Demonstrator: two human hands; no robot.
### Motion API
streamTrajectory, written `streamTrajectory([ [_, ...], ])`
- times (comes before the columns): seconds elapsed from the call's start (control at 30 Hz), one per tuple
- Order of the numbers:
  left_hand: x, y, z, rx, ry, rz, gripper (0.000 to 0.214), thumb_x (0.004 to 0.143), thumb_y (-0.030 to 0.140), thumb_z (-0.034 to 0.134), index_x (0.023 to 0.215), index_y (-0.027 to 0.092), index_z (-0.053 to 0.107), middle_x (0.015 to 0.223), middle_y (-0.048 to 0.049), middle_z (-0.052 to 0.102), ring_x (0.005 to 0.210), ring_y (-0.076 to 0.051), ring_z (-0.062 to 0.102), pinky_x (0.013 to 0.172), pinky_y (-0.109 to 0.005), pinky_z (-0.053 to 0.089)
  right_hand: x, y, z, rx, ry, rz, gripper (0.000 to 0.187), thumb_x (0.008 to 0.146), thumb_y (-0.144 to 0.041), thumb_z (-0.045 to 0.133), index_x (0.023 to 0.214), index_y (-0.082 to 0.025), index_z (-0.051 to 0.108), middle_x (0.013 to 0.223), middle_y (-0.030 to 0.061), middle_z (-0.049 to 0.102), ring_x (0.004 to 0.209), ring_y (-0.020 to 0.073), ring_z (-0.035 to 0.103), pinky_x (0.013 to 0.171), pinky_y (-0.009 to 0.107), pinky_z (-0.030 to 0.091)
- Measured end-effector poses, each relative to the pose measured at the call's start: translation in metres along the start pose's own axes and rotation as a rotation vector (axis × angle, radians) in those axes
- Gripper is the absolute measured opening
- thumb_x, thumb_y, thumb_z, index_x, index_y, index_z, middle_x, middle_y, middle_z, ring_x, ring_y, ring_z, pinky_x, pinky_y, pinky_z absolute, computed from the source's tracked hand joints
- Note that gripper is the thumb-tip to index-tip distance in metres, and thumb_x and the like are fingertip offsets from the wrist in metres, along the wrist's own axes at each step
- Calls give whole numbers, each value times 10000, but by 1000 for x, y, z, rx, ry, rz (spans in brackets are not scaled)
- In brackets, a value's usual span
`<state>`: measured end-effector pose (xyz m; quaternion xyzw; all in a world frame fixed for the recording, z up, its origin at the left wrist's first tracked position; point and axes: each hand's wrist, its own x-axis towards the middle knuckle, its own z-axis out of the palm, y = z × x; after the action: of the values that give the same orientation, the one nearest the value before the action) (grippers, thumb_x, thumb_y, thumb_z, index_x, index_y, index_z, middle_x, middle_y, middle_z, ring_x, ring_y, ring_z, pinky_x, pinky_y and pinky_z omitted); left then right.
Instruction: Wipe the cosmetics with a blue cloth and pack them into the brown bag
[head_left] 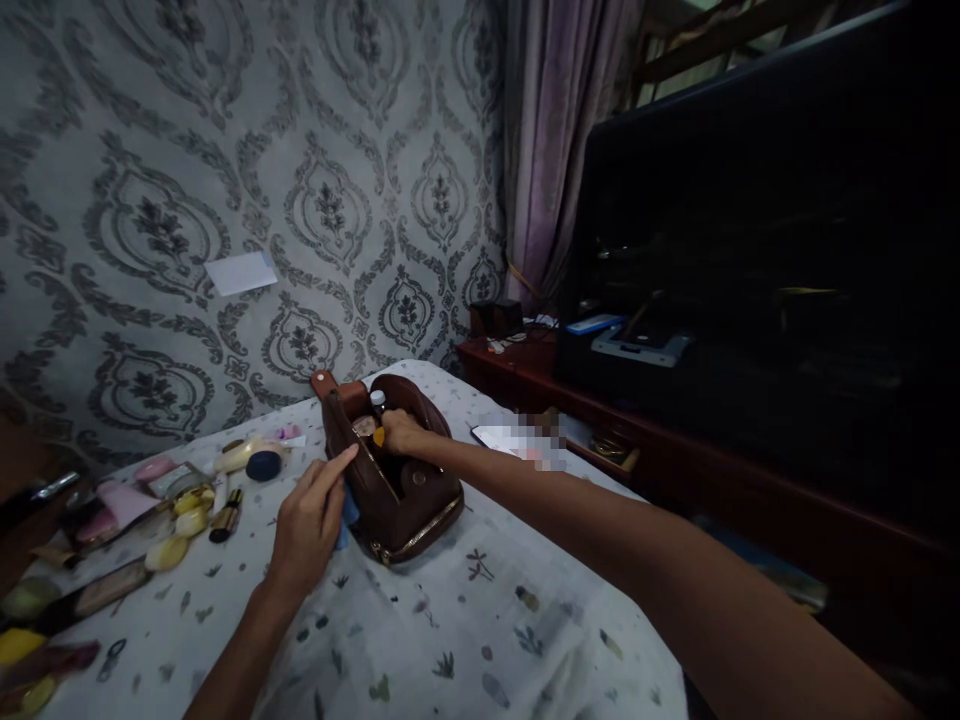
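Observation:
A brown zippered toiletry bag [409, 525] stands unzipped on the bed, its flap folded back at the far side. My left hand [304, 515] is at the bag's near left side, one digit reaching to the zipper rim and the others against the outer wall. Inside the opening is my right hand [401, 432], fingers bent downward and partly hidden; what they hold cannot be made out. Close to those fingers are a small yellow-orange item [379, 437], a white-capped bottle [378, 398] and a pale round item [365, 426].
Several cosmetic tubes and bottles lie at left, among them a dark-blue round lid [264, 463] and a black-and-gold tube [226, 516]. Beyond the bag, a partly blurred phone-like slab [499, 438] rests on the patterned sheet [450, 640]. A dark red cabinet [525, 375] borders the right.

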<state>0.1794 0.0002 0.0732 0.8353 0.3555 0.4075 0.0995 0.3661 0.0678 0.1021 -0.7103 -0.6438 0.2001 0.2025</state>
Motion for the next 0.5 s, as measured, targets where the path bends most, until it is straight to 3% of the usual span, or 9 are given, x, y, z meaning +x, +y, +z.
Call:
streamTrajectory([
  [0.17, 0, -2, 0, -16, 10, 10, 419, 978, 316, 366, 1312, 222, 600, 927, -64, 629, 852, -187, 621, 769, -301, 494, 6, -1, 4, -20, -115, 54, 311, 921, -334, 645, 1188, -177, 611, 1190, 75, 628, 1057, 230, 637, 861, 398, 552],
  [0.5, 0, -2, 1, -39, 19, 7, 405, 980, 332, 377, 1281, 221, 624, 994, -84, 664, 962, -210, 645, 799, -312, 511, 18, 5, 20, 1, -28, 48, 345, 932, -337, 629, 1237, -182, 585, 1234, 88, 606, 1071, 234, 627, 871, 410, 550],
])
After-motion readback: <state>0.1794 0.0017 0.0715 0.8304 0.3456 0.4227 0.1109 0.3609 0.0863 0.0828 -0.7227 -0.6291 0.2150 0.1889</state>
